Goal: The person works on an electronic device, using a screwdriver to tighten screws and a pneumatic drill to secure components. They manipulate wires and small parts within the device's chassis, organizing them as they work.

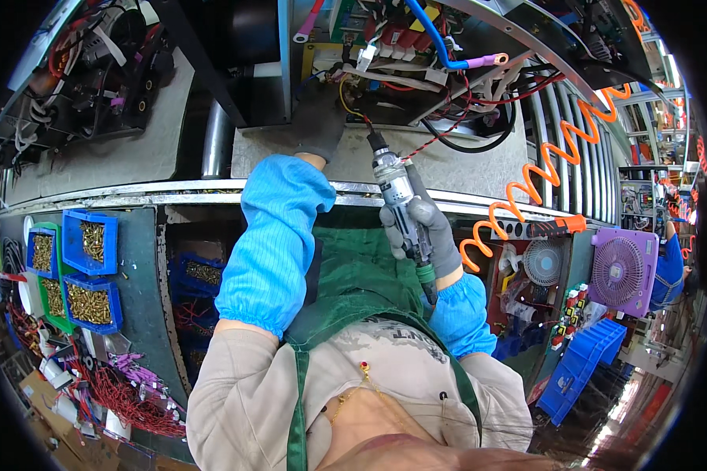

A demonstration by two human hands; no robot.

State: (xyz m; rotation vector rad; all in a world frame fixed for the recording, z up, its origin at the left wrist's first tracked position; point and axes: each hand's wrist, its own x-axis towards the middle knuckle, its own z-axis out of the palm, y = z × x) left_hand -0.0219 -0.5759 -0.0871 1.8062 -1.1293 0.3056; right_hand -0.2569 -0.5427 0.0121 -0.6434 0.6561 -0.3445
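My right hand, in a grey glove, is wrapped round an inline power screwdriver. Its dark nose points up and away, toward the wiring at the near side of an open metal-framed electrical unit. Inside this unit, my left hand reaches in beside a yellow wire; its fingers are lost in shadow and wiring. A thick blue cable ends in a ring lug above and to the right. Twisted red-and-black wire hangs near the tool.
An orange coiled hose stretches across the right. Blue bins of brass-coloured fasteners stand at left, near red wire bundles. Another wired unit sits far left. Rollers, a purple fan and a blue crate are at right.
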